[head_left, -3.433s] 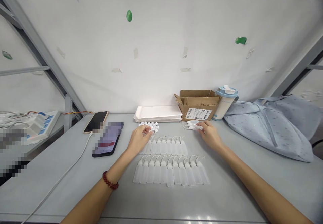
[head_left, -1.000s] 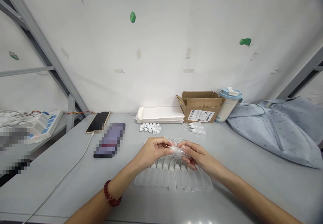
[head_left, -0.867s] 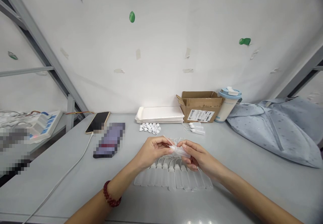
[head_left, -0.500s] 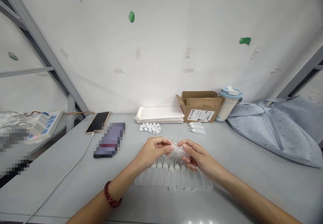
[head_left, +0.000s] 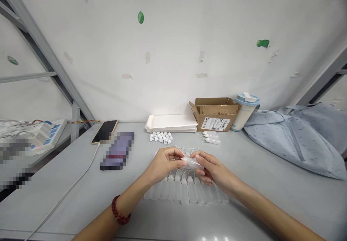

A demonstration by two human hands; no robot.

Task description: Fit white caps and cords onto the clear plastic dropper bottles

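Note:
Between my two hands is a small translucent plastic bottle (head_left: 195, 164), tilted, with its white top to the left. My right hand (head_left: 210, 165) grips the bottle's body between thumb and fingers. At the top end, my left hand (head_left: 169, 162) pinches the white cap (head_left: 184, 159), with thumb and forefinger closed on it. Below them lies a row of similar bottles (head_left: 184, 192) with thin white loops at their necks. More bottles behind are partly hidden by my hands. Farther back is a heap of loose white caps (head_left: 161, 137).
At the back stand white padded envelopes (head_left: 172, 122), an open cardboard box (head_left: 215, 114) and a blue-lidded cup (head_left: 244, 112). A few bottles (head_left: 211, 138) lie before the box. Grey-blue fabric (head_left: 295, 139) is on the right; a phone (head_left: 105, 131) with a cable and a blurred purple item (head_left: 118, 150) are left.
My left fingers have shifted slightly at the bottle's top, so the white cap shows more clearly. The right hand keeps its hold almost unmoved.

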